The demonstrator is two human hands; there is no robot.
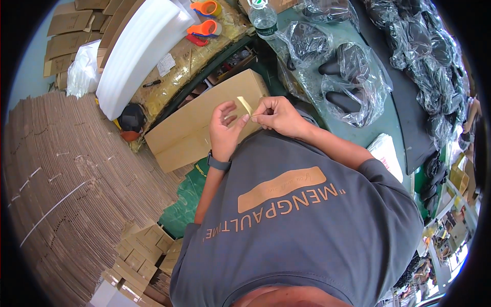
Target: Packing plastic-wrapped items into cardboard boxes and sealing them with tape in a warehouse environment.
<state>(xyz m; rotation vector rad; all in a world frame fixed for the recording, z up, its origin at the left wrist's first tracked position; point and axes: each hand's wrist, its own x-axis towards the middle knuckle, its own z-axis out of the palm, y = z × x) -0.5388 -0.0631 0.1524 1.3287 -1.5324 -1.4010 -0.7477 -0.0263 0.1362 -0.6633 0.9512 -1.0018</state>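
My right hand (279,116) pinches a small pale-yellow strip (244,105) between thumb and fingertips; the strip stands up at a slant. Whether it is tape or paper, I cannot tell. Close to its left, my left hand (224,130) is raised with fingers spread and slightly curled, its thumb tip beside the lower end of the strip. A dark watch (219,162) circles my left wrist. Beneath and beyond both hands lies a closed brown cardboard box (186,130), set at an angle in front of my body.
Orange tape dispensers (205,28) and a black marker (152,83) lie on the tape-covered bench, beside a white foam roll (135,51). Flattened cardboard (76,163) is stacked at left. At right, plastic-wrapped black saddle-shaped items (348,82) and a bottle (263,23) occupy a green table.
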